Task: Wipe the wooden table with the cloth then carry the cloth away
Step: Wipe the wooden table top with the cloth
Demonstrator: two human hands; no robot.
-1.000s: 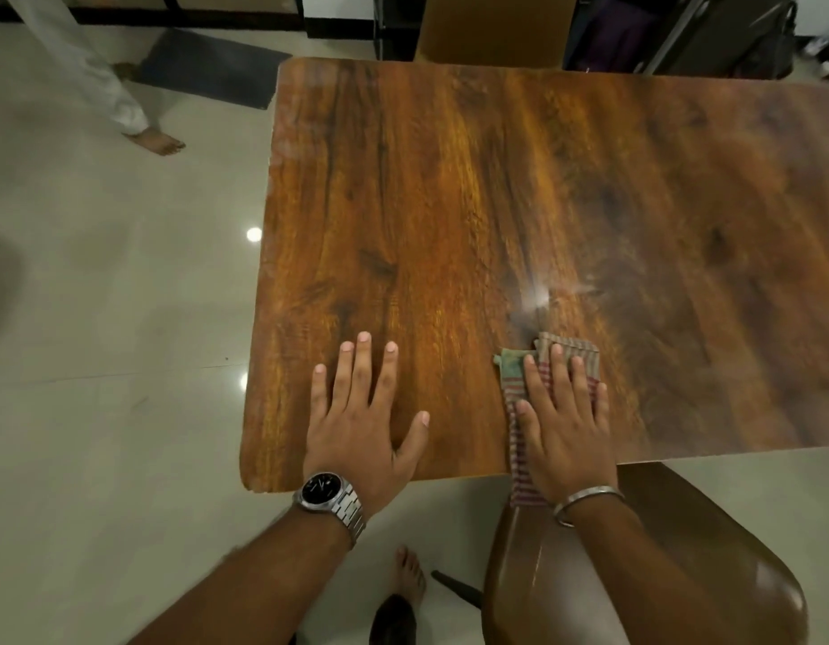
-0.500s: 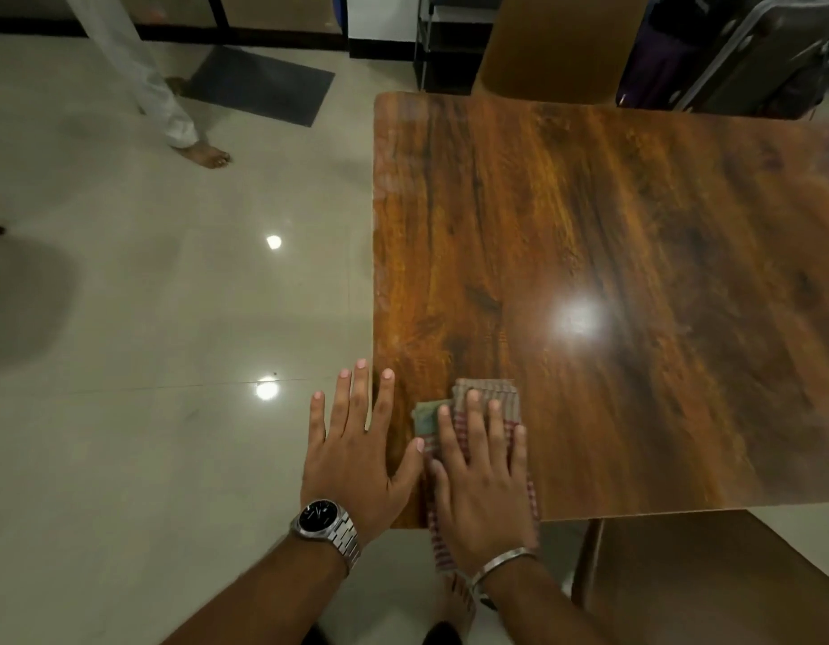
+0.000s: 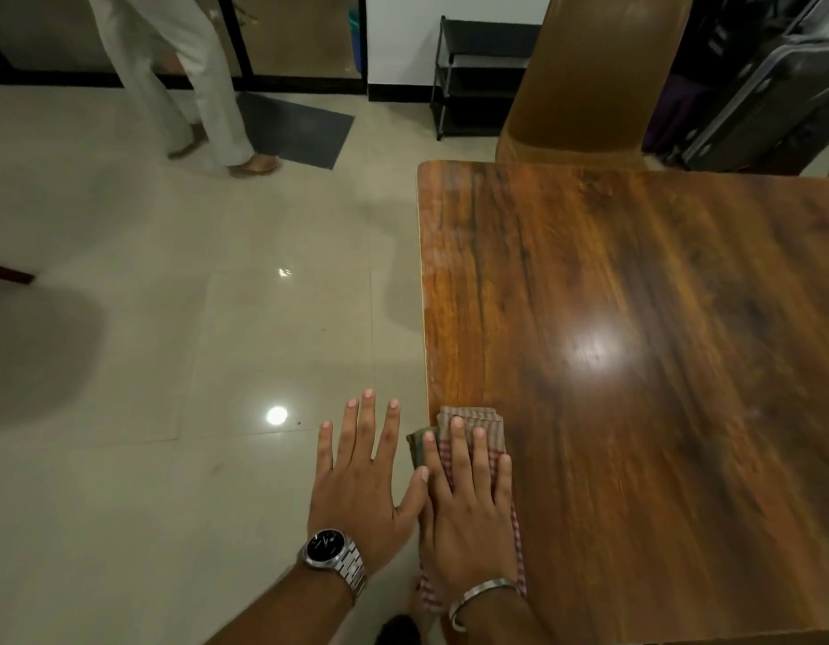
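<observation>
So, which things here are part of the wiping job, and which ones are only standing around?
Part of the job:
- cloth, pressed flat under the right hand
- wooden table
- left hand, open, off the table's edge

Only around:
- chair
- floor mat
- black shelf
- luggage
- another person's legs

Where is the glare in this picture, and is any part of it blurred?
Head view: a bright glare spot lies on the table near its middle, and two smaller light spots shine on the floor. The wood grain looks smeared at the right side, while the hands on the cloth are sharp. Straight lines curve slightly, as with a wide lens.
</observation>
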